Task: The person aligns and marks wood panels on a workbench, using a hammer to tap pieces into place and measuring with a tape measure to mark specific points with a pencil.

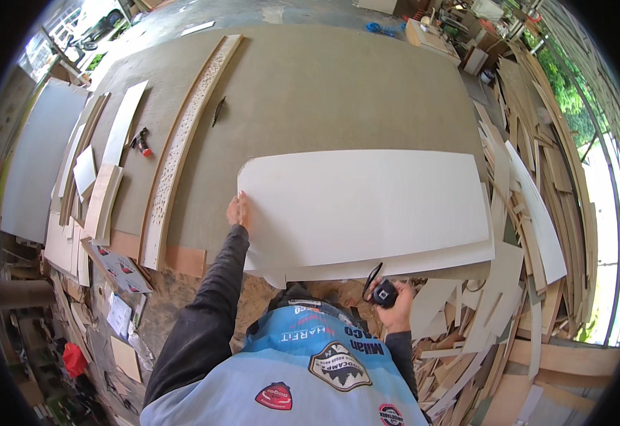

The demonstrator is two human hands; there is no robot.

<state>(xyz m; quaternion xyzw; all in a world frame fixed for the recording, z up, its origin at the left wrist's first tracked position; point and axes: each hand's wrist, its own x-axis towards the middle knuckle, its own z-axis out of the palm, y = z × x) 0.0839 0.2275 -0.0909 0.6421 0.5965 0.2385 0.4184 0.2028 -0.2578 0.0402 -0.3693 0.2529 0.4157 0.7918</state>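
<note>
A large white panel (366, 202) with a rounded far left corner lies on the broad worktable. Under its near edge a second white panel (430, 257) sticks out at a slight angle. My left hand (238, 211) is at the left edge of the upper panel, its fingers closed together against that edge. Near my body, just off the table's near side, my right hand (397, 305) is closed around a small black tape measure (384, 293) with a dark strap loop standing up from it. Part of its case is hidden by my fingers.
A long wooden-edged strip (185, 145) crosses the worktable (310, 92) on the left. Beside it lie a black-and-red tool (141, 143), a thin dark object (218, 111) and several narrow boards (104, 202). Scrap wood (487, 305) and stacked boards (537, 177) crowd the right side.
</note>
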